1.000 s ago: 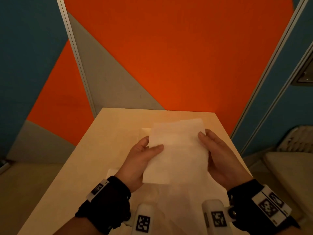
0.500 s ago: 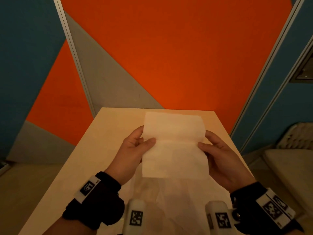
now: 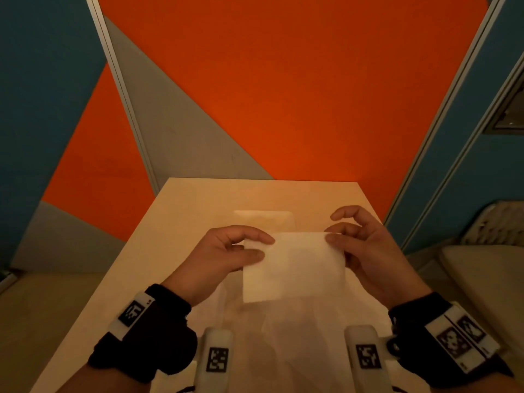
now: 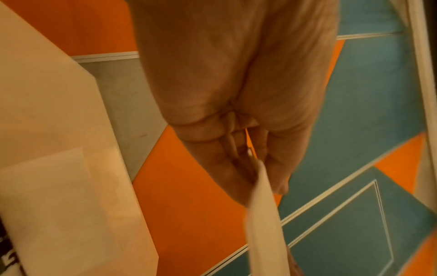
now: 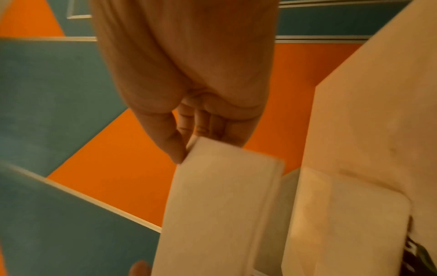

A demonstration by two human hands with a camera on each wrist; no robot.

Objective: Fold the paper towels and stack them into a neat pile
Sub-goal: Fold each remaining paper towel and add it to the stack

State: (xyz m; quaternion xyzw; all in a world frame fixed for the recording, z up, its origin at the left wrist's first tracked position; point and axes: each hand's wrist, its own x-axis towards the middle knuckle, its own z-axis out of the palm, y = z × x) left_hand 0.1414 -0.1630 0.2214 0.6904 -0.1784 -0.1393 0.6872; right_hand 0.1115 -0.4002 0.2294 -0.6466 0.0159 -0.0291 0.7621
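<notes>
I hold a white paper towel point(image 3: 292, 268), folded over into a short rectangle, above the pale table point(image 3: 175, 222). My left hand point(image 3: 265, 246) pinches its upper left edge between thumb and forefinger. My right hand point(image 3: 330, 234) pinches its upper right corner, the other fingers raised. In the left wrist view the towel point(image 4: 262, 214) shows edge-on below the left hand point(image 4: 257, 168). In the right wrist view the right hand point(image 5: 189, 147) nips the towel's point(image 5: 217, 201) corner. A small folded pile point(image 3: 265, 221) lies flat on the table just beyond my hands.
Loose unfolded sheets point(image 3: 283, 336) lie on the table's near part, under my wrists. Orange, grey and teal wall panels point(image 3: 283, 95) rise right behind the table's far edge. A pale cushioned seat point(image 3: 482, 273) stands off the right side.
The towel's upper half has been folded over, so it is now about half as tall. Both hands have shifted from its sides to its top corners.
</notes>
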